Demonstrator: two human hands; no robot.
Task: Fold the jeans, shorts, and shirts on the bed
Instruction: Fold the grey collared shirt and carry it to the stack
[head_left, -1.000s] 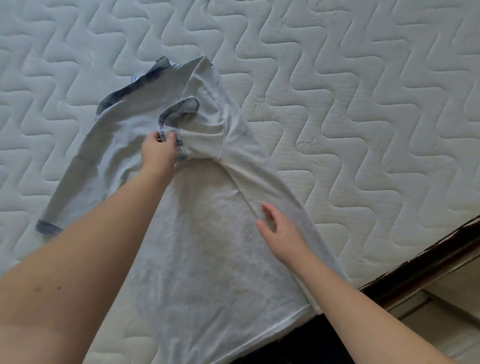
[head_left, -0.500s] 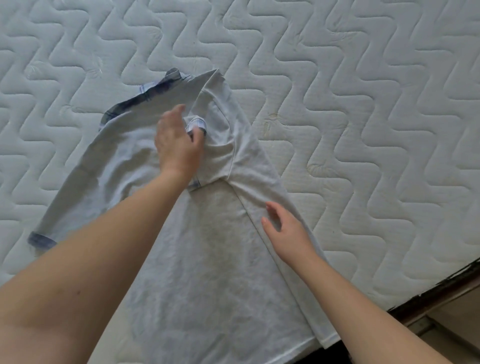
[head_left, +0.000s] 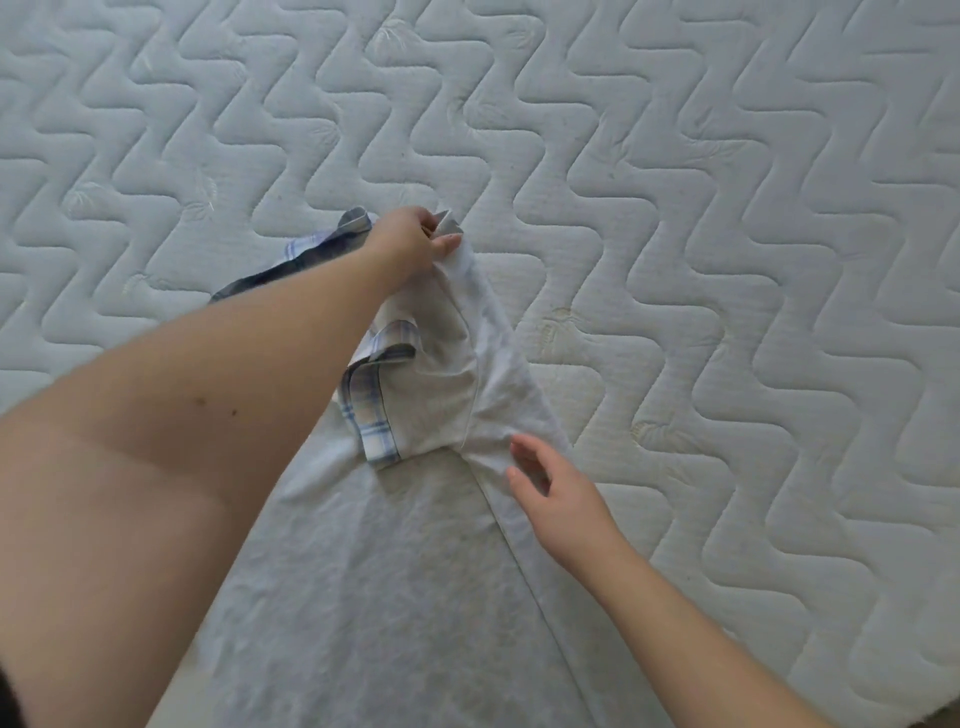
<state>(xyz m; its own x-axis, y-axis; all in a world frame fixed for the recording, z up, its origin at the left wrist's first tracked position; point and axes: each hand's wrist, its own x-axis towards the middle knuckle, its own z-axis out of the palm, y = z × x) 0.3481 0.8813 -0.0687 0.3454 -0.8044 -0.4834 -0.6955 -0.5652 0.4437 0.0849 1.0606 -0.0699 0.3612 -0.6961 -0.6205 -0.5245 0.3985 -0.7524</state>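
Note:
A light grey shirt with blue plaid trim lies face down on the white quilted mattress. Its right side is folded inward, and the sleeve with a plaid cuff lies across the back. My left hand pinches the shirt's shoulder corner at the far end, near the plaid collar. My right hand hovers with fingers relaxed over the folded side edge, at or just above the cloth. My left forearm hides much of the shirt's left half.
The mattress stretches bare to the far side and to the right of the shirt. Its near right edge curves off at the bottom right corner.
My left hand let go of the sleeve cuff and reached farther up to the shoulder corner, which it now pinches. The right hand stayed by the folded edge. The view shifted forward.

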